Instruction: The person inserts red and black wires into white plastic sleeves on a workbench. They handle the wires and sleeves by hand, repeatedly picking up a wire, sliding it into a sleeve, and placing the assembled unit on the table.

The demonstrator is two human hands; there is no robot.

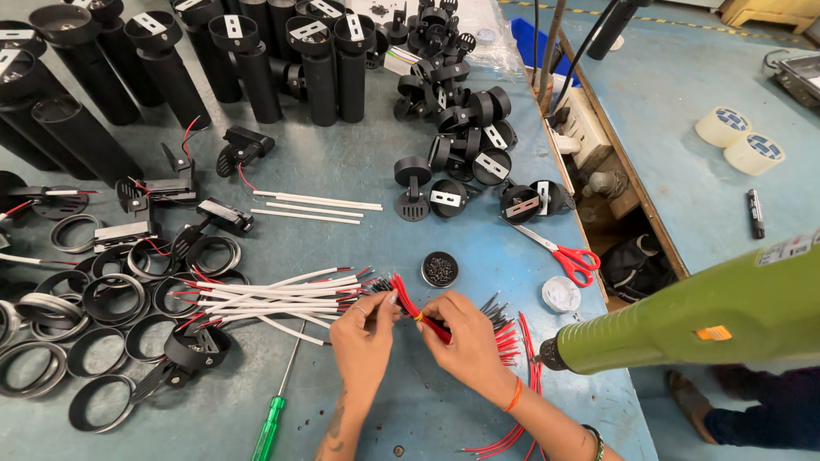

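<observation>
Head view: both hands, left (363,335) and right (465,337), pinch a banded bundle of red wires (416,309) at 6 o'clock on the surface (359,171), keeping ends aligned; white wires (273,294) lie at 9 o'clock.

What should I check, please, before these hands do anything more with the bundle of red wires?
1. Bundle held by both hands: ok. The left hand and the right hand pinch the red wire bundle between them.
2. Band round the bundle: ok, a yellow band sits on it.
3. White-sleeved wires kept apart from the bundle: ok, they lie left of the hands.
4. Scissors within reach: ok, on the table to the right.
5. Green power driver clear of the hands: not ok, its tip sits close to the right wrist.
6. Dish of screws upright: ok.
</observation>
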